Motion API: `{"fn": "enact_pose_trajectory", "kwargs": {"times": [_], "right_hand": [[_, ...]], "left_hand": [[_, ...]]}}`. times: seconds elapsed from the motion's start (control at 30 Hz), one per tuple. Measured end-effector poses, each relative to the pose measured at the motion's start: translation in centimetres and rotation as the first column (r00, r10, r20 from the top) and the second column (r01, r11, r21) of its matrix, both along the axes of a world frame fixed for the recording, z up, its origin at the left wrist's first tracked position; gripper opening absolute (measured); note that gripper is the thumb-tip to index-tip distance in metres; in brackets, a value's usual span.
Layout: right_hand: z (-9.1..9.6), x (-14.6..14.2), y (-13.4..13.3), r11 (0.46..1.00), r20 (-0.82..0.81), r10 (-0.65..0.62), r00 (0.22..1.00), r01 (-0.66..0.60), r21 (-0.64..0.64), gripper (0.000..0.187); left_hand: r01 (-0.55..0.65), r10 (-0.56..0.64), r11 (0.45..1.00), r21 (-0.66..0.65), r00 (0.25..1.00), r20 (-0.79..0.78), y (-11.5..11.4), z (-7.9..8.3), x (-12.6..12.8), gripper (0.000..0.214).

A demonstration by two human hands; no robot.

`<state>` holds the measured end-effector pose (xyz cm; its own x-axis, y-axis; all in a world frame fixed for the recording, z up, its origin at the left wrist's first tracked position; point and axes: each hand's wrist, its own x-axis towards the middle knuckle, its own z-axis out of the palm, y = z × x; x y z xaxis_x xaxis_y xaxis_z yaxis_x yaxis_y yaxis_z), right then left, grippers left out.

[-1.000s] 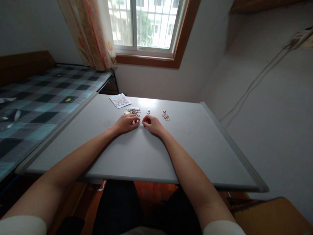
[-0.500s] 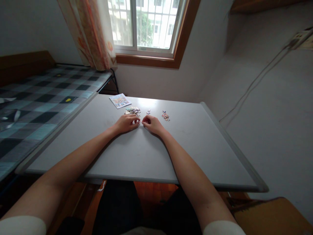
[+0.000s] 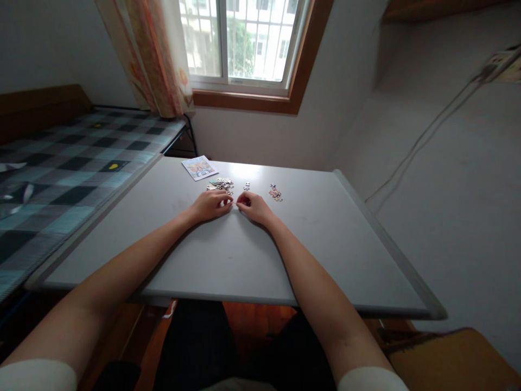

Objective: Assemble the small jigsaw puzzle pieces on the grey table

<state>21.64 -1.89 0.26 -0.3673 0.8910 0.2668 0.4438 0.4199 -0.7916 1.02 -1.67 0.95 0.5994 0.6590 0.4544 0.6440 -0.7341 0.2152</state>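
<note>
My left hand [image 3: 212, 205] and my right hand [image 3: 254, 206] rest on the table with their fingertips almost meeting. Both are closed in a pinch on small, pale jigsaw puzzle pieces, mostly hidden by the fingers. Just beyond my left hand lies a loose pile of puzzle pieces [image 3: 220, 184]. A few joined or touching puzzle pieces [image 3: 246, 186] sit beyond my right hand. To the right is a smaller heap of orange and blue puzzle pieces [image 3: 275, 193].
A square picture card [image 3: 199, 168] lies at the back left of the grey table [image 3: 325, 244]. The bed [image 3: 93, 157] with a checked cover adjoins the left edge. A wall with a hanging cable [image 3: 423, 138] is on the right. A chair [image 3: 456, 358] stands at lower right.
</note>
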Motion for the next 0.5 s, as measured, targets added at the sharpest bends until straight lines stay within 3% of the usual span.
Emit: {"fn": "enact_pose_trajectory", "kwargs": {"times": [0.5], "right_hand": [[0.16, 0.02, -0.13, 1.000, -0.002, -0.001, 1.000, 0.001, -0.008, 0.007]], "left_hand": [[0.006, -0.006, 1.000, 0.005, 1.000, 0.004, -0.06, 0.08, 0.05, 0.023]]}}
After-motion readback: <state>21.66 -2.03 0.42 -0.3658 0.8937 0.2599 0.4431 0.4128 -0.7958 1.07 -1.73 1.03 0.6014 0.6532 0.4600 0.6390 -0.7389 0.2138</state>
